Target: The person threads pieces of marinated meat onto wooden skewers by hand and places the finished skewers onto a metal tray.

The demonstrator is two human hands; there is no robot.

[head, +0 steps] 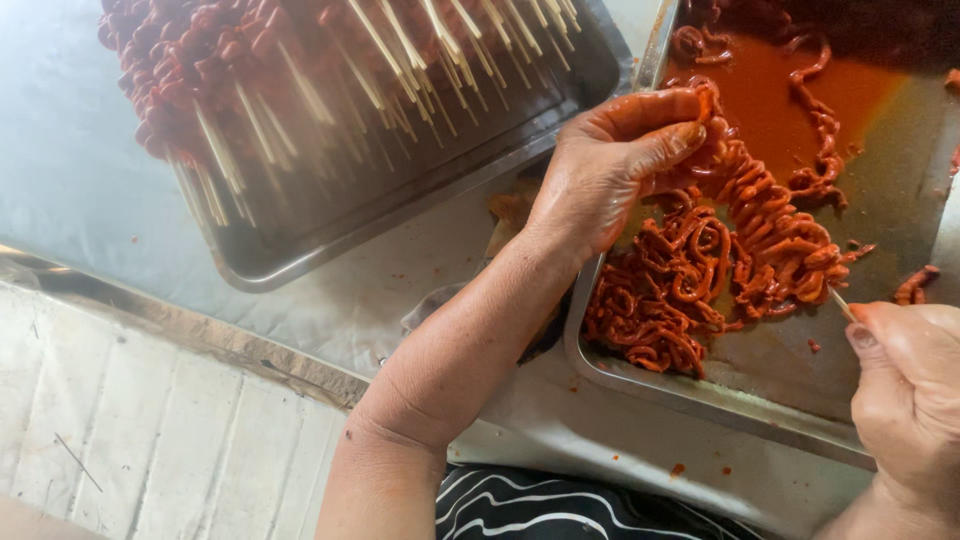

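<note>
Seen from the head camera, a person works over two steel trays on a pale table [90, 190]. The left hand [610, 165] reaches across the rim of the near tray [640, 385], its thumb and fingers closed in a pinch on a curl of red, sauce-coated meat strips [740, 250]. That grip is nearly shut, holding one strip at the top of the heap, at about one o'clock from the wrist. The heap itself lies in the left half of the tray, running from seven o'clock up toward one o'clock, with a pool of orange-red sauce [800, 100] beyond it at twelve.

The right hand [905, 385] sits at the frame's four o'clock edge, fingers curled tight around a thin bamboo skewer [840, 303]. Only the skewer's tip shows, pointing toward ten o'clock, straight at the heap and almost touching its nearest strands. The pinched strip lies up and to the left of that tip, at roughly eleven o'clock from the right hand; the left hand is the one already on the meat.

At the upper left, a second tray [300, 240] holds finished skewers [300, 80], the meat bunched toward eleven o'clock, bare stick ends fanning toward five. A dark striped cloth [560, 505] shows at six o'clock.
</note>
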